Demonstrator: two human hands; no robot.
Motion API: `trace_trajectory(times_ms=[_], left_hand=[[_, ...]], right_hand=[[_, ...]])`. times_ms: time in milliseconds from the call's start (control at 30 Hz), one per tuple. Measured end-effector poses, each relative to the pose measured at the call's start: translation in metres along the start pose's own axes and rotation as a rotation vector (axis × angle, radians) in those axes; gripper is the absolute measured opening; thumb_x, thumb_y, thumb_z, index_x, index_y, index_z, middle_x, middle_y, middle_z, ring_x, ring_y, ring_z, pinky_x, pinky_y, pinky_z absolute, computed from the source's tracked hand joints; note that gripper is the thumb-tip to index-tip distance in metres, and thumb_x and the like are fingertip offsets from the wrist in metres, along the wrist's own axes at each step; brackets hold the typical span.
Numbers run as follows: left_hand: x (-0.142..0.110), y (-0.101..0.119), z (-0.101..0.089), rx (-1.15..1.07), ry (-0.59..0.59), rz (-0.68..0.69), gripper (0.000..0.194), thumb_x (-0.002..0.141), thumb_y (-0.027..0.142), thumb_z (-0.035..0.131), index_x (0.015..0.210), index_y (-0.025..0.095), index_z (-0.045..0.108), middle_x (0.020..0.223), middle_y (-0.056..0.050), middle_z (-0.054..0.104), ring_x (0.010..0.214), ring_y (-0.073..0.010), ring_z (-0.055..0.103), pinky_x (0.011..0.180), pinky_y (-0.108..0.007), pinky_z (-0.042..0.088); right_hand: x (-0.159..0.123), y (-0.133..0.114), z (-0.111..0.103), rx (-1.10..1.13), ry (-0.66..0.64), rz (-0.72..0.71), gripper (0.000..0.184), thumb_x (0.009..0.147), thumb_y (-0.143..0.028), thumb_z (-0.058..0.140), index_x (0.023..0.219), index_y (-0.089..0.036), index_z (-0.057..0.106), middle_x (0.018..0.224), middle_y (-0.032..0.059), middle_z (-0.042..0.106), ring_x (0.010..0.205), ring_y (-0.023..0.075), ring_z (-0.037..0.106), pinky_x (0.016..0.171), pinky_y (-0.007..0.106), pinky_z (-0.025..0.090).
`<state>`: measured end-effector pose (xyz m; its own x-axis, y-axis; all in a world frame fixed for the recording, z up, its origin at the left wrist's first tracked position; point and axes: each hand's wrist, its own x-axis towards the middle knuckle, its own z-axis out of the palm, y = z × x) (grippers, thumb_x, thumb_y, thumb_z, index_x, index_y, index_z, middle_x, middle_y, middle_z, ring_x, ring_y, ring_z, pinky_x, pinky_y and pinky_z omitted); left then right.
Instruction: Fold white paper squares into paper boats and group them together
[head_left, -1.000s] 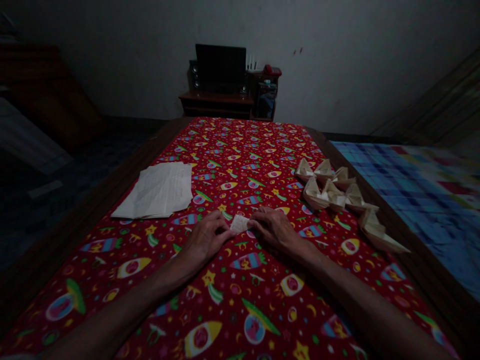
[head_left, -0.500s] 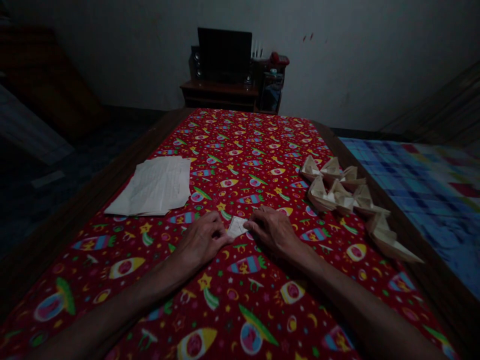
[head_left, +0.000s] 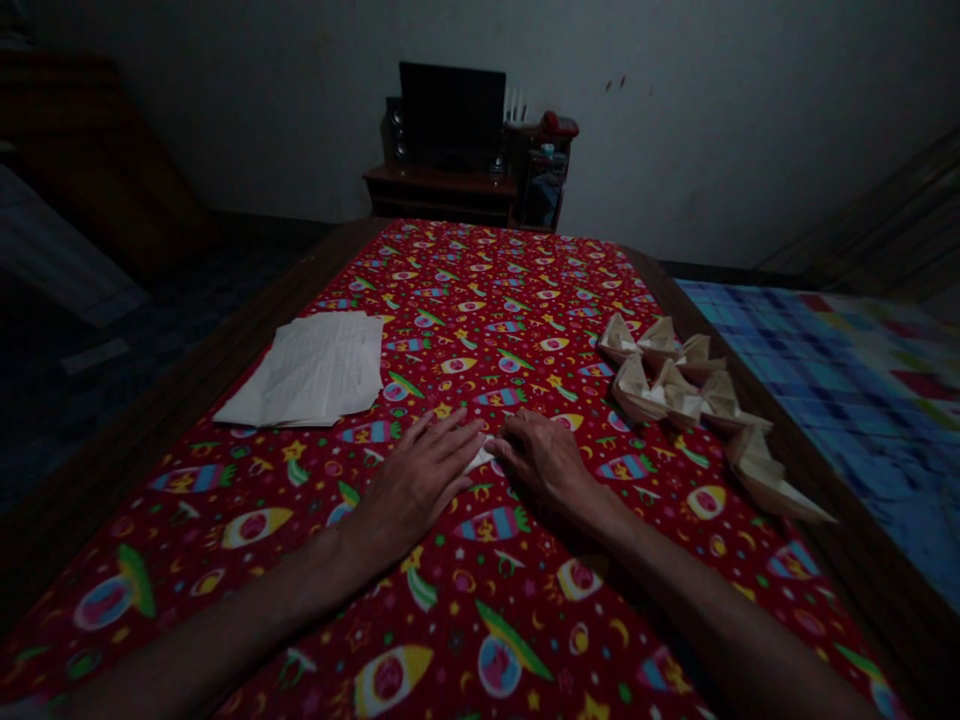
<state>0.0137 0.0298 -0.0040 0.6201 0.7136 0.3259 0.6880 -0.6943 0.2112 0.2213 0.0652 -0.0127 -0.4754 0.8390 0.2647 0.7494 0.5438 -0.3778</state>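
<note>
A small folded piece of paper [head_left: 480, 456] lies on the red patterned cloth [head_left: 465, 620], mostly covered by my hands. My left hand [head_left: 424, 475] is flat with its fingers stretched out, pressing over the left part of the paper. At the paper's right edge, my right hand [head_left: 541, 455] has its thumb and curled fingers closed on it. Off to the right sit several folded paper boats [head_left: 667, 385], close together. To the left is a stack of paper sheets [head_left: 315, 365], the top one bearing faint print.
The cloth covers a wooden table with dark edges [head_left: 757, 400]. Beyond its far end stand a dark monitor [head_left: 452, 115] with speakers on a wooden stand [head_left: 442, 185] and a red telephone [head_left: 559, 124]. A plaid-covered surface [head_left: 810, 370] adjoins on the right.
My left hand has gone from pinching near the paper's left edge to lying flat over it, hiding more of it. The right hand keeps its hold.
</note>
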Motion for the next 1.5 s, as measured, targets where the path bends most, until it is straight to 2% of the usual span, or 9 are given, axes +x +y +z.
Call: trace_trajectory(times_ms=[200,467,700,900,967,1067,1167,1300,1500], left_hand=[[-0.006,0.012,0.008,0.128,-0.063,0.004,0.043,0.093,0.029,0.043,0.133,0.014,0.041,0.142,-0.011,0.041,0.134,-0.0243,0.032,0.109,-0.048,0.026],[-0.016,0.025,0.009,0.230,-0.115,-0.030,0.047,0.094,0.037,0.039,0.135,0.014,0.040,0.146,-0.011,0.035,0.138,-0.0250,0.024,0.112,-0.047,0.022],[-0.011,0.023,0.004,0.236,-0.131,-0.040,0.055,0.094,0.042,0.035,0.141,0.013,0.030,0.149,-0.012,0.027,0.139,-0.0250,0.019,0.112,-0.048,0.021],[-0.009,0.022,0.005,0.227,-0.103,-0.048,0.056,0.093,0.045,0.035,0.139,0.014,0.034,0.148,-0.012,0.031,0.139,-0.0260,0.020,0.112,-0.048,0.021],[-0.010,0.022,0.005,0.228,-0.081,-0.049,0.056,0.092,0.045,0.036,0.138,0.014,0.036,0.147,-0.012,0.032,0.138,-0.0269,0.021,0.112,-0.048,0.021],[-0.010,0.021,0.005,0.223,-0.076,-0.056,0.056,0.092,0.045,0.036,0.137,0.011,0.038,0.146,-0.014,0.033,0.138,-0.0268,0.021,0.112,-0.046,0.020],[-0.010,0.020,0.005,0.214,-0.073,-0.058,0.057,0.092,0.045,0.035,0.137,0.009,0.037,0.145,-0.014,0.035,0.138,-0.0259,0.024,0.112,-0.046,0.022],[-0.011,0.017,0.004,0.205,-0.080,-0.053,0.056,0.092,0.045,0.038,0.135,0.009,0.040,0.144,-0.014,0.038,0.136,-0.0253,0.027,0.111,-0.044,0.025],[-0.022,0.009,0.001,0.199,-0.112,0.003,0.052,0.092,0.040,0.040,0.136,0.012,0.039,0.142,-0.010,0.041,0.134,-0.0231,0.031,0.111,-0.041,0.026]], right_hand=[[-0.001,-0.003,-0.001,-0.016,-0.007,0.020,0.030,0.092,-0.040,0.045,0.075,-0.018,0.055,0.075,0.0025,0.056,0.067,0.0133,0.049,0.059,0.025,0.030],[-0.002,-0.011,-0.007,0.003,0.013,0.049,0.028,0.092,-0.040,0.047,0.078,-0.017,0.054,0.078,0.0034,0.057,0.068,0.0134,0.049,0.060,0.024,0.031],[-0.002,-0.011,-0.004,-0.026,0.027,0.049,0.021,0.091,-0.032,0.048,0.077,-0.017,0.053,0.078,0.0025,0.057,0.067,0.0126,0.049,0.059,0.024,0.030],[-0.003,-0.011,0.000,-0.123,0.054,0.027,0.022,0.092,-0.033,0.046,0.081,-0.016,0.055,0.079,0.0038,0.057,0.069,0.0141,0.050,0.060,0.025,0.033],[-0.004,-0.012,0.001,-0.201,0.063,-0.014,0.019,0.092,-0.029,0.047,0.083,-0.016,0.057,0.084,0.0058,0.059,0.074,0.0165,0.050,0.063,0.026,0.035],[-0.005,-0.016,-0.001,-0.303,0.012,-0.207,0.014,0.091,-0.023,0.048,0.094,-0.016,0.060,0.095,0.0083,0.062,0.086,0.0207,0.051,0.072,0.031,0.039],[-0.010,-0.020,-0.007,-0.359,-0.064,-0.346,0.025,0.090,-0.019,0.047,0.113,-0.014,0.057,0.115,0.0109,0.060,0.101,0.0242,0.050,0.080,0.036,0.041],[-0.021,-0.020,-0.013,-0.405,-0.117,-0.314,0.039,0.088,-0.013,0.042,0.127,-0.011,0.049,0.133,0.0127,0.050,0.121,0.0267,0.042,0.088,0.041,0.040],[-0.036,-0.010,-0.007,-0.380,-0.099,-0.252,0.046,0.085,-0.009,0.039,0.131,-0.011,0.047,0.137,0.0126,0.047,0.127,0.0221,0.040,0.099,0.039,0.036]])
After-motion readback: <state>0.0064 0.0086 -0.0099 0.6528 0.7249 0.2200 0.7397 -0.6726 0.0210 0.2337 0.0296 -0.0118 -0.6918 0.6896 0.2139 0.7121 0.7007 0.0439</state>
